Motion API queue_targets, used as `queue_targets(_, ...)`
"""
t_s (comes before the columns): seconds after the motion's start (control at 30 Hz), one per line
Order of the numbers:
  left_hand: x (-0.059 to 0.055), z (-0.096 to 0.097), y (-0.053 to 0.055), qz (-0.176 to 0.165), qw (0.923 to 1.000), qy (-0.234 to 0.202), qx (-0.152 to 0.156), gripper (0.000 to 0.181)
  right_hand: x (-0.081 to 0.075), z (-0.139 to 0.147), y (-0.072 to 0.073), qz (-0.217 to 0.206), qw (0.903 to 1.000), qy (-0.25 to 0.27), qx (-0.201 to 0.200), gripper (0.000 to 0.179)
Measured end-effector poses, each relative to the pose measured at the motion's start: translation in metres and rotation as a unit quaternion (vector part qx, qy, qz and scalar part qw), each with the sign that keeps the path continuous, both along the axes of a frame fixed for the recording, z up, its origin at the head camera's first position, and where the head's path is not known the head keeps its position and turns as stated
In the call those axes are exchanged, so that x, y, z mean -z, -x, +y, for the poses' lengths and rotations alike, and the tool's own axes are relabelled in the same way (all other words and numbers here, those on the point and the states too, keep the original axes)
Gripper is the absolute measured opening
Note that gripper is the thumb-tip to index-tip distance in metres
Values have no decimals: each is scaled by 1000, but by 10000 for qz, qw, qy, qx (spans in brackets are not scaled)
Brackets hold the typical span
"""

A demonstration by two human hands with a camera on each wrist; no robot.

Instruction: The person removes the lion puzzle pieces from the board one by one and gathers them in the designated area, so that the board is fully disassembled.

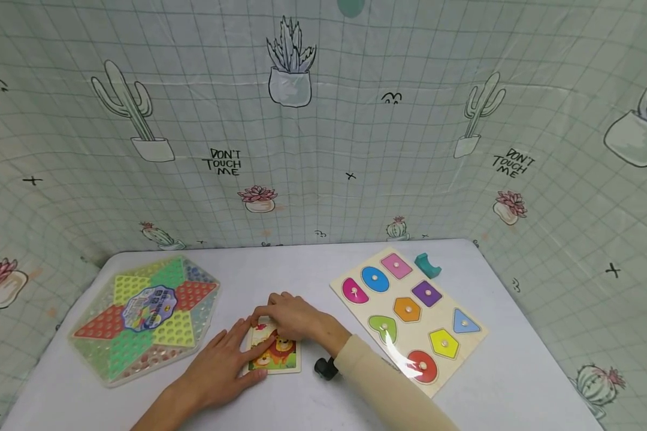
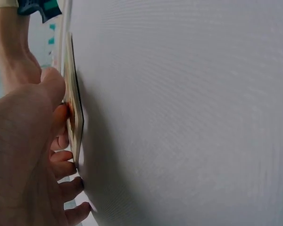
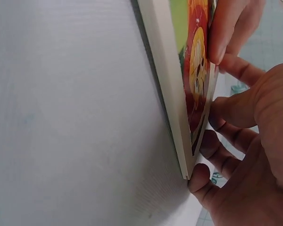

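Observation:
A small wooden jigsaw puzzle with a lion picture lies flat near the front middle of the table. From the left, my left hand rests at it with fingers mostly straight. Its index finger lies across the picture, and its thumb is by the near edge. My right hand bends over the far part of the puzzle. In the right wrist view, its curled fingers and thumb are round the edge of the puzzle. Whether a loose piece is under those fingertips is hidden.
At the left lies a hexagonal Chinese checkers board. A wooden shape-peg board lies at the right, with a teal curved block beyond it. A small black object is by the right wrist. A patterned cloth hangs behind the table.

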State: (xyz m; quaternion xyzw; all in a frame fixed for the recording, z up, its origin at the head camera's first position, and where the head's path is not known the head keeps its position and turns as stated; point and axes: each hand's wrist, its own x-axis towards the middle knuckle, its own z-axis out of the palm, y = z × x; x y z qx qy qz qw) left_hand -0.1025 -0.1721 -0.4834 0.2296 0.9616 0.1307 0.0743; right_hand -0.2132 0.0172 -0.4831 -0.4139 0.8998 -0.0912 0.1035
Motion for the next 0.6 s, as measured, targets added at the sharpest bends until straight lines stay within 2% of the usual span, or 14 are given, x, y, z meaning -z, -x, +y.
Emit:
queue_targets(0.17,3,1,-1,202,9997,144,-13,60,-3,0,0,-43,10000,-9,-46,45)
queue_targets(0.37,4,1,0,172,9996,229,-20,60,-3,0,0,0,10000,1,-62,37)
queue_targets(0.6,3,0,1,148,9995,257,-43,59,-6,-1,0,-149,9998,96,-80,33)
